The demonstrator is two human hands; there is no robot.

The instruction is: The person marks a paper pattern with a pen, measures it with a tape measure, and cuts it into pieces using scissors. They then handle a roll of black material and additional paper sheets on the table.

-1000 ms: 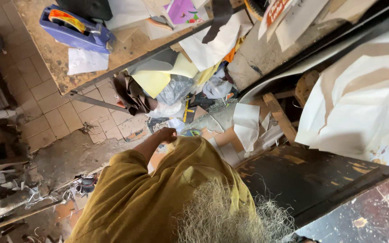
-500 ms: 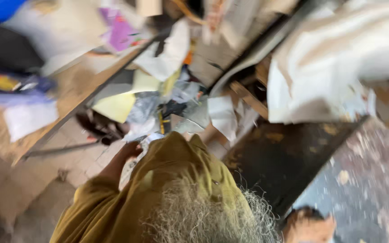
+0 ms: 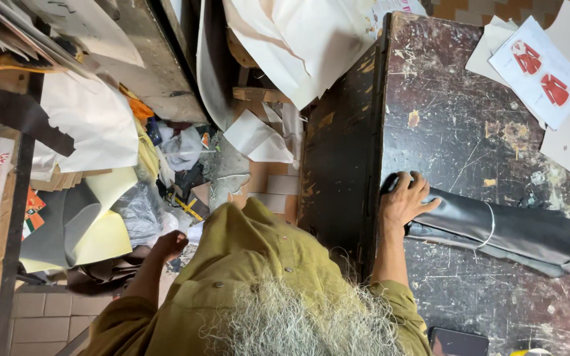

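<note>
My right hand (image 3: 404,201) lies on the near end of a black rolled sheet (image 3: 509,231), fingers curled over it. The roll, tied with a thin white band, lies across a worn dark table (image 3: 456,118). My left hand (image 3: 167,244) reaches down into a heap of scraps (image 3: 186,171) on the floor between the table and a bench. Its fingers look closed, and whether it holds anything is hidden. My olive shirt (image 3: 245,277) and grey beard fill the bottom of the view.
White paper pieces (image 3: 298,39) hang over the table's far left corner. A sheet printed with red garments (image 3: 539,69) lies at the table's far right. Yellow and grey sheets (image 3: 94,224) pile up at the left. A dark phone (image 3: 458,343) sits at the table's near edge.
The view has swung right, bringing the dark table and black roll into sight with my right hand on the roll. My left hand stays low in the scrap heap.
</note>
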